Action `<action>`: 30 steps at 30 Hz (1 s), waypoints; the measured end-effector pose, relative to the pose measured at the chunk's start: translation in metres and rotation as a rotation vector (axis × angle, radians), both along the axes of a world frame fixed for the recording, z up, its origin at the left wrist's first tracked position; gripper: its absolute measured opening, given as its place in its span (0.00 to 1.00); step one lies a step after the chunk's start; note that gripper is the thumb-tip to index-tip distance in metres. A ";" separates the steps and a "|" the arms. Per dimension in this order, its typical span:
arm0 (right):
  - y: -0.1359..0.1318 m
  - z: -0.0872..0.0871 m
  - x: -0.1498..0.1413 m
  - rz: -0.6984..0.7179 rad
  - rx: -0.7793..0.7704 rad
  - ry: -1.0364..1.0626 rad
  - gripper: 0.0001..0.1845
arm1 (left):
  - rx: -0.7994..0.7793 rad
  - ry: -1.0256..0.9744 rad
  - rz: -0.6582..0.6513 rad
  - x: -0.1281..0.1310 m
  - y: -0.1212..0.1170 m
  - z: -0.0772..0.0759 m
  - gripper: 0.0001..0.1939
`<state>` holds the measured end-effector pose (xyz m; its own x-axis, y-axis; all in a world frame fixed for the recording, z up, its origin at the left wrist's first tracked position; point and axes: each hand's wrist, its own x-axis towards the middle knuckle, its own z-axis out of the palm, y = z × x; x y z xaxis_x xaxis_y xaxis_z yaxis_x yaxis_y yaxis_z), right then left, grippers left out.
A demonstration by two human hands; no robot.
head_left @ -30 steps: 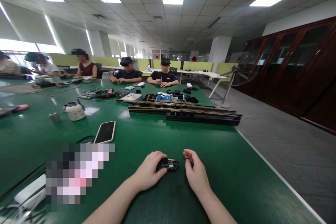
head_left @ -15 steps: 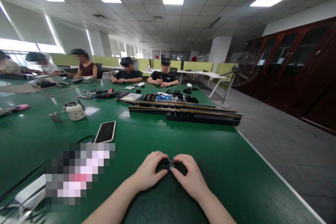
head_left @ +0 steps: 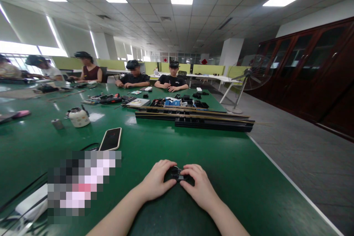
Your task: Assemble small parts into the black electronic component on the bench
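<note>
fingers [head_left: 169, 183] around black part [head_left: 176, 173], green table [head_left: 249, 177]

Your head camera looks forward and down from close above the table [head_left: 149, 140] toward its far edge.

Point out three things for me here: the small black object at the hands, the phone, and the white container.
Small black object [head_left: 174, 173]: head view, on the uncovered part of its dark surface.
Phone [head_left: 111, 139]: head view, on its dark screen.
White container [head_left: 79, 118]: head view, on its side wall.
</note>
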<state>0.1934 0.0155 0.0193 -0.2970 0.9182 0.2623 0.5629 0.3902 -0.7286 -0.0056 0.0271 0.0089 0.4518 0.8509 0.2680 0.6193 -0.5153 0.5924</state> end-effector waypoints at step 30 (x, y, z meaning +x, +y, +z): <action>0.009 -0.007 0.004 -0.097 -0.135 0.282 0.10 | -0.015 0.009 0.004 0.000 0.000 0.004 0.18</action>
<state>0.1976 0.0248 0.0120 -0.1395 0.9707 0.1958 0.3609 0.2340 -0.9028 -0.0052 0.0266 0.0126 0.4506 0.8566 0.2514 0.6264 -0.5040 0.5946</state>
